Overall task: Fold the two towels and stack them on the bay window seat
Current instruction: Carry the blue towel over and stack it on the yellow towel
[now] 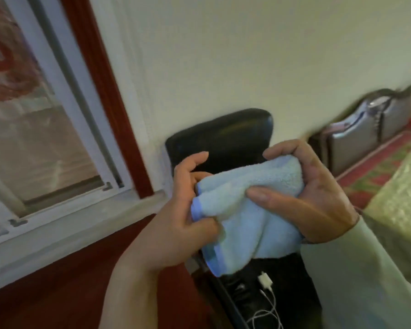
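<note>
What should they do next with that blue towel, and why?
Probably fold the drooping bordered end up: the left hand and right hand grip the light blue towel in mid-air, half folded, its lower edge hanging loose above the black chair.

No legible text, label, brand, number or sign found. The red pattern (7, 55) on the window pane (57, 138) is blurred and unreadable.
</note>
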A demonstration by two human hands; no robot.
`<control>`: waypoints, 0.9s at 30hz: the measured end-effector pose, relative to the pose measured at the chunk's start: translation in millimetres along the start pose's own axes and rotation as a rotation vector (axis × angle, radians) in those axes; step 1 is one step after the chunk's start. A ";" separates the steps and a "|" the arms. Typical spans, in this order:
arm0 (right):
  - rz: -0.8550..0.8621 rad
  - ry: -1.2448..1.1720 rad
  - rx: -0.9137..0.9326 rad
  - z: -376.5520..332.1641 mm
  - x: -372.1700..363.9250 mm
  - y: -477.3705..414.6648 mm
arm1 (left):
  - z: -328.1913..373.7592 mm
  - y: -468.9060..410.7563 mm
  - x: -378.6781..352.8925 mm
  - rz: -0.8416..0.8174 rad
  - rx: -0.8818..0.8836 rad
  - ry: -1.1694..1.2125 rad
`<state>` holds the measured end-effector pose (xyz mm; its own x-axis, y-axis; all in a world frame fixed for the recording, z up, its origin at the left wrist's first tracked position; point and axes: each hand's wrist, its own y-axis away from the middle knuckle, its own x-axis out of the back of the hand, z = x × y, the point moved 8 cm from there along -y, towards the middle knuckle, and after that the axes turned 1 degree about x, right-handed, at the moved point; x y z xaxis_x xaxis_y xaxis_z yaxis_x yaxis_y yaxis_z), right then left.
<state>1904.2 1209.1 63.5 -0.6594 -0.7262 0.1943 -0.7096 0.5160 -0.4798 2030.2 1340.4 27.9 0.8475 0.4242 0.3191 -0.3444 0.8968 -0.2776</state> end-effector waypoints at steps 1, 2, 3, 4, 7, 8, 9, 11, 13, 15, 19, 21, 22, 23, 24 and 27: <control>0.043 0.034 -0.015 0.0 25.1 10.8 | 2.3 -11.4 -19.0 -0.005 0.004 0.038; 0.095 0.053 -0.026 -1.1 52.6 23.2 | 5.6 -23.0 -38.6 0.008 0.003 0.064; 0.143 0.059 -0.031 -1.8 75.4 35.2 | 6.8 -33.2 -53.2 0.036 -0.017 0.070; 0.189 0.067 -0.037 -2.2 97.4 47.2 | 8.3 -41.2 -69.9 0.058 -0.043 0.062; 0.297 0.100 -0.065 -6.2 161.8 89.1 | 27.5 -52.2 -147.0 -0.026 -0.048 0.170; 0.323 0.096 -0.079 -7.1 180.4 102.3 | 33.4 -55.7 -169.4 -0.047 -0.048 0.207; 0.355 0.085 -0.092 -9.0 200.8 117.9 | 42.4 -56.4 -193.8 -0.062 -0.054 0.226; 0.420 0.058 -0.112 -12.8 236.6 145.0 | 63.4 -58.9 -238.9 -0.087 -0.091 0.258; 0.489 0.038 -0.116 -19.5 274.0 175.2 | 78.8 -61.7 -285.7 -0.150 -0.084 0.309; 0.540 0.004 -0.115 -25.7 304.5 201.2 | 89.6 -79.7 -330.5 -0.240 -0.055 0.321; 0.658 0.035 -0.133 -36.8 365.2 253.4 | 115.2 -88.1 -391.6 -0.298 -0.162 0.332; 0.715 0.046 -0.129 -42.6 391.7 277.6 | 135.7 -83.0 -445.1 -0.357 -0.138 0.319; 0.739 0.060 -0.133 -45.3 403.7 288.3 | 140.3 -73.2 -461.3 -0.407 -0.158 0.361; 0.769 0.079 -0.141 -48.1 415.9 299.7 | 145.6 -70.6 -479.9 -0.460 -0.175 0.422; 0.801 0.095 -0.144 -51.9 428.6 312.1 | 150.7 -69.3 -498.2 -0.500 -0.185 0.451; 0.884 0.145 -0.149 -62.1 461.3 343.5 | 167.4 -74.0 -551.5 -0.646 -0.160 0.511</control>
<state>1340.9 1079.5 41.4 -0.9964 0.0217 -0.0821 0.0522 0.9188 -0.3914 1520.7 1061.0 24.1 0.9504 -0.3104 0.0198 0.3003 0.8991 -0.3185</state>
